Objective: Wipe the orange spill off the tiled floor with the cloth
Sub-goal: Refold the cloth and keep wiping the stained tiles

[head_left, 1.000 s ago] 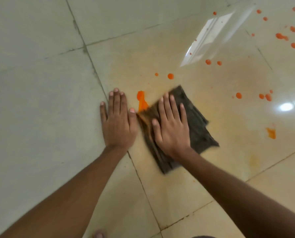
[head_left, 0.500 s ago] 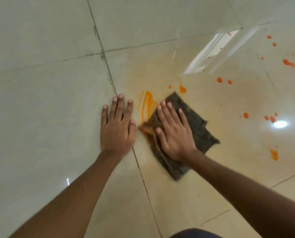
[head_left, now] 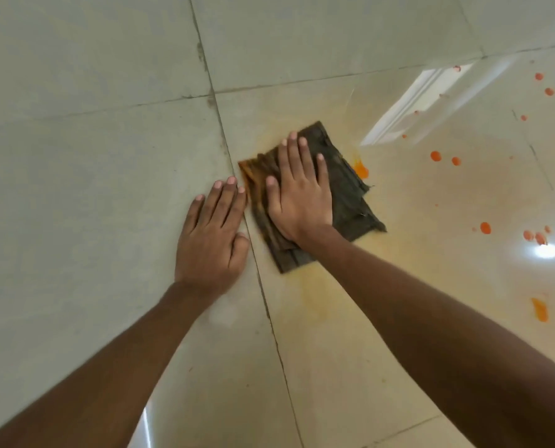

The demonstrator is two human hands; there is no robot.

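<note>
Plainly, the right hand (head_left: 298, 195) pressed flat-fingered on the cloth (head_left: 348, 192); the nearest orange blob (head_left: 361, 171) lay just off its right edge, perhaps touching; the left hand (head_left: 211, 240) rested flat on tile (head_left: 108, 189).

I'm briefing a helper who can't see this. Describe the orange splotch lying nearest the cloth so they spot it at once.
Find the dark cloth under the right hand on the tiled floor. Beside its right edge lies the orange splotch. Unlike the round drops scattered farther right, it is irregular and sits right by the cloth.
</note>
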